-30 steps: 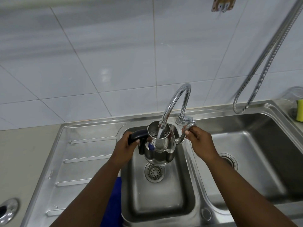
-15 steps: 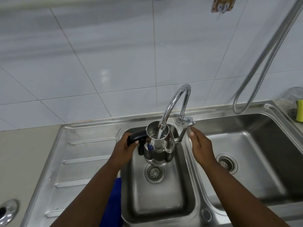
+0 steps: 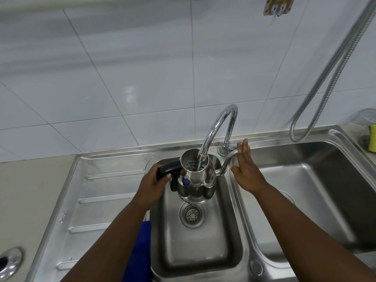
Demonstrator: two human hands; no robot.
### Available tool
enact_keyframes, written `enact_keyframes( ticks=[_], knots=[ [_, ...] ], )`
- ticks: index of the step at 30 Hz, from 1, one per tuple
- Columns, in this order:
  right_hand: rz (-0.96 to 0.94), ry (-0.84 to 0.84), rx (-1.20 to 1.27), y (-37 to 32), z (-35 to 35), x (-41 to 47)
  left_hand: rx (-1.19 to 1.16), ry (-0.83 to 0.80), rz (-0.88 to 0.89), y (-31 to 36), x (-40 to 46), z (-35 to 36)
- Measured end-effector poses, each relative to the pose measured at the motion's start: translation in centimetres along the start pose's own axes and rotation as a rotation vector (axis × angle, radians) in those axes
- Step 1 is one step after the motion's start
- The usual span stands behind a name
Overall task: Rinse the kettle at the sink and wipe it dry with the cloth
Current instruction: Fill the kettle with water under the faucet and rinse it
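Rinsing underway: steel kettle [image 3: 196, 181] held over the small basin [image 3: 203, 247] under the running tap [image 3: 218, 127], left hand [image 3: 151, 185] gripping its handle, right hand [image 3: 247, 169] open, empty. Wiping with blue cloth [image 3: 140, 251] still ahead.

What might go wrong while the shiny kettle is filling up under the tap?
Water from the curved chrome tap is running into the open steel kettle, so it may overflow if left. Only the left hand has a grip, on the black handle; the open right hand holds nothing, so a heavier kettle might tip or slip.
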State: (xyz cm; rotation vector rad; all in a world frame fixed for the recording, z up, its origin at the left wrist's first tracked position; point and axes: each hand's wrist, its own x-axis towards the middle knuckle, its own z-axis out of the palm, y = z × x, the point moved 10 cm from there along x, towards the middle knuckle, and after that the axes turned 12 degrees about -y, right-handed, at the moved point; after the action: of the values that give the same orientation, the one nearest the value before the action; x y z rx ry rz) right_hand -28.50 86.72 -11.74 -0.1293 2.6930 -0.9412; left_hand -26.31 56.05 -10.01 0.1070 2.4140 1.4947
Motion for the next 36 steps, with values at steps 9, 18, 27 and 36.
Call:
enact_keyframes(
  ticks=[9,18,27,36],
  knots=[
    [0.099,-0.071,-0.129,0.2,-2.1,1.9,-0.001,-0.005,-0.02,-0.2,-0.2,-0.1],
    [-0.001,0.072,0.487,-1.5,-0.5,-3.2,-0.007,-0.035,-0.007,-0.1,-1.0,0.1],
    [-0.038,0.116,0.578,-3.3,1.4,-7.7,-0.015,-0.079,0.045,0.4,-4.8,-1.0],
    [-0.045,0.149,0.489,-9.4,4.1,-12.6,-0.07,-0.094,0.064,-1.0,-11.2,-5.4]
  ],
)
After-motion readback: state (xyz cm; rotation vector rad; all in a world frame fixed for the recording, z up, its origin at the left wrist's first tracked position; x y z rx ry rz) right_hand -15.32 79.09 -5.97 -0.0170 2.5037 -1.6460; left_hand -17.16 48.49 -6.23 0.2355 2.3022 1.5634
